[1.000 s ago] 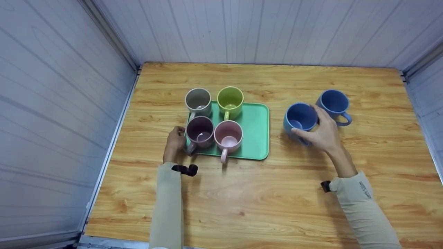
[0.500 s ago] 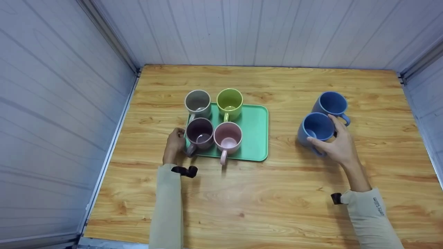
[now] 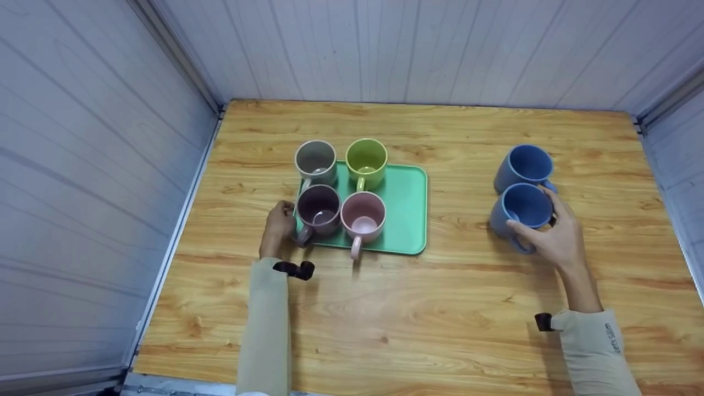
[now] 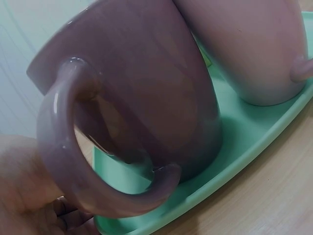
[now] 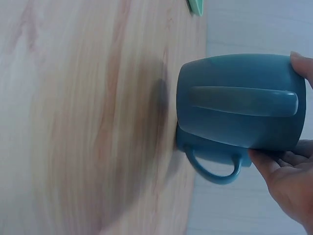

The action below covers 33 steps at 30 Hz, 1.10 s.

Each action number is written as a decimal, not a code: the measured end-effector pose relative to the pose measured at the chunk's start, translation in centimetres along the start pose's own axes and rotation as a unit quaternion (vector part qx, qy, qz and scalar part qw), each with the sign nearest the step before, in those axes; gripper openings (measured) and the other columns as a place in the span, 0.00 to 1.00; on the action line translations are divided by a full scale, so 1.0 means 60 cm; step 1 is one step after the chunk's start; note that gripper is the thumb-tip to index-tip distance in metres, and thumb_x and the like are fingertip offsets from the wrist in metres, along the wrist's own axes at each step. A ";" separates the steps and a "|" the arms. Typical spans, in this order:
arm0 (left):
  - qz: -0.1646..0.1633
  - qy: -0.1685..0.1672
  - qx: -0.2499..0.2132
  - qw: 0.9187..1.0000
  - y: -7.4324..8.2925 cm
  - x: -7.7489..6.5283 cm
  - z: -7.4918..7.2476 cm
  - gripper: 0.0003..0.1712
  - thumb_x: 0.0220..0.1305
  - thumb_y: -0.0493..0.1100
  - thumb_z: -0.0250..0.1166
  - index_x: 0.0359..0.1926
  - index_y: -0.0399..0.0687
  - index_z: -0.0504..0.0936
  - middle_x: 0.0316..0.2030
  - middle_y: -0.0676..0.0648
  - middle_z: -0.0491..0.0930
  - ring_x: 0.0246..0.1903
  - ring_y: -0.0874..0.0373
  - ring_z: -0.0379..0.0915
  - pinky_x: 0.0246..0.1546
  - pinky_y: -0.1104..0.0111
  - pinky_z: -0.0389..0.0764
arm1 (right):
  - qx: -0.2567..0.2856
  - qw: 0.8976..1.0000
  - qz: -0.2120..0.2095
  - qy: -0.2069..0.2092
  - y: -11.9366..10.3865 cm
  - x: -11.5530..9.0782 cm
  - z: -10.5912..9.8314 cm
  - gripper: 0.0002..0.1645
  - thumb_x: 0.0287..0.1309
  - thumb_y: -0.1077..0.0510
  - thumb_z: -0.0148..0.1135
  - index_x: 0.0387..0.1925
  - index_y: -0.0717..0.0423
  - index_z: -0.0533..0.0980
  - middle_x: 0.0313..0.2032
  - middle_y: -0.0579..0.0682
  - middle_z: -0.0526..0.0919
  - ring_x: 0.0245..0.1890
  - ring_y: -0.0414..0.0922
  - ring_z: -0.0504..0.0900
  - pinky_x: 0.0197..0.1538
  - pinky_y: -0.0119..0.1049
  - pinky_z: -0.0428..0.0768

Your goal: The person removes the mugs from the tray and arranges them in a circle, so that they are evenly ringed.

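My right hand grips a blue mug across its rim, thumb on the near side and fingers on the far side. The mug is upright, its handle towards me. Right behind it stands a second blue mug, handle to the right; the held one overlaps it in the head view. My left hand holds the left edge of a green tray, fingers curled at the rim beside a purple mug. On the tray also stand a pink mug, a grey mug and a yellow-green mug.
All of this is on a wood-grain table. Pale panel walls stand along its back and sides. The handles of the purple and pink mugs stick out over the tray's near edge.
My right hand has moved the blue mug to the right and towards me, to just in front of the other blue mug. The left hand and the tray have stayed in place.
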State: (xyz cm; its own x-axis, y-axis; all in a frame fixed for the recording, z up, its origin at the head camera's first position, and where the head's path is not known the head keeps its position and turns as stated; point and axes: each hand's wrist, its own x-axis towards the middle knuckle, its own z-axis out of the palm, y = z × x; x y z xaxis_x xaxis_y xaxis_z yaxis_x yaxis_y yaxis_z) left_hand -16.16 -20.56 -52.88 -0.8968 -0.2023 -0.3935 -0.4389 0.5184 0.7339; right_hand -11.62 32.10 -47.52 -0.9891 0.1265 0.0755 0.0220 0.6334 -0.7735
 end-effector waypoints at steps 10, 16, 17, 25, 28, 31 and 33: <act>-0.003 -0.001 0.003 1.000 0.001 -0.004 0.001 0.21 0.64 0.32 0.41 0.57 0.35 0.68 0.48 0.38 0.71 0.48 0.49 0.66 0.53 0.60 0.68 | -0.003 0.999 0.039 0.013 0.021 -0.002 -0.010 0.59 0.44 0.46 0.75 0.73 0.54 0.53 0.68 0.61 0.61 0.65 0.59 0.64 0.63 0.57 0.65; -0.008 -0.006 -0.008 1.000 0.004 -0.004 0.000 0.23 0.62 0.30 0.43 0.58 0.34 0.68 0.51 0.36 0.73 0.49 0.48 0.68 0.52 0.61 0.70 | 0.003 0.999 0.035 0.026 0.032 0.001 -0.013 0.57 0.44 0.49 0.75 0.72 0.53 0.56 0.66 0.60 0.65 0.63 0.57 0.66 0.62 0.53 0.67; -0.009 -0.006 -0.009 1.000 0.004 -0.004 0.000 0.22 0.62 0.31 0.43 0.58 0.34 0.68 0.51 0.36 0.73 0.48 0.48 0.68 0.52 0.61 0.70 | 0.003 0.999 0.036 0.028 0.033 0.002 -0.013 0.57 0.44 0.49 0.75 0.72 0.53 0.56 0.66 0.60 0.65 0.63 0.57 0.67 0.62 0.53 0.67; -0.008 0.002 -0.007 1.000 0.004 -0.005 0.003 0.22 0.61 0.30 0.43 0.57 0.34 0.69 0.49 0.37 0.73 0.48 0.48 0.68 0.53 0.60 0.70 | -0.002 0.998 0.053 0.024 0.043 0.006 -0.017 0.58 0.44 0.46 0.74 0.72 0.56 0.54 0.68 0.61 0.62 0.66 0.59 0.63 0.64 0.58 0.64; -0.007 0.005 -0.006 1.000 0.004 -0.006 0.002 0.23 0.60 0.30 0.43 0.57 0.34 0.69 0.50 0.36 0.73 0.49 0.48 0.68 0.53 0.60 0.70 | -0.003 0.998 0.061 0.023 0.046 0.005 -0.018 0.59 0.45 0.45 0.74 0.72 0.57 0.53 0.68 0.62 0.60 0.67 0.59 0.62 0.64 0.58 0.63; -0.005 0.010 -0.006 1.000 0.004 -0.004 0.003 0.22 0.61 0.30 0.43 0.56 0.34 0.69 0.49 0.36 0.73 0.48 0.48 0.69 0.53 0.60 0.70 | -0.002 0.998 0.065 0.024 0.047 0.006 -0.020 0.59 0.45 0.45 0.74 0.72 0.57 0.53 0.69 0.62 0.60 0.67 0.59 0.62 0.64 0.58 0.63; -0.004 0.013 -0.005 1.000 0.004 -0.003 0.004 0.22 0.61 0.30 0.43 0.56 0.34 0.69 0.48 0.37 0.73 0.47 0.48 0.69 0.52 0.61 0.70 | -0.004 0.998 0.064 0.027 0.049 0.007 -0.021 0.59 0.45 0.45 0.74 0.72 0.58 0.53 0.68 0.62 0.60 0.67 0.59 0.62 0.64 0.58 0.63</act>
State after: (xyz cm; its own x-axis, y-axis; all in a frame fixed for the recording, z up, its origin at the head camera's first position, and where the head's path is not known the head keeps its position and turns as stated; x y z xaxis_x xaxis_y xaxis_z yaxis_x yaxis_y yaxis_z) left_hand -16.06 -20.22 -52.75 -0.8947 -0.2282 -0.3840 -0.4459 0.5078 0.7371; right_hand -11.81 34.97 -48.95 -0.9688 0.2475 0.0107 0.1486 0.6151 -0.7743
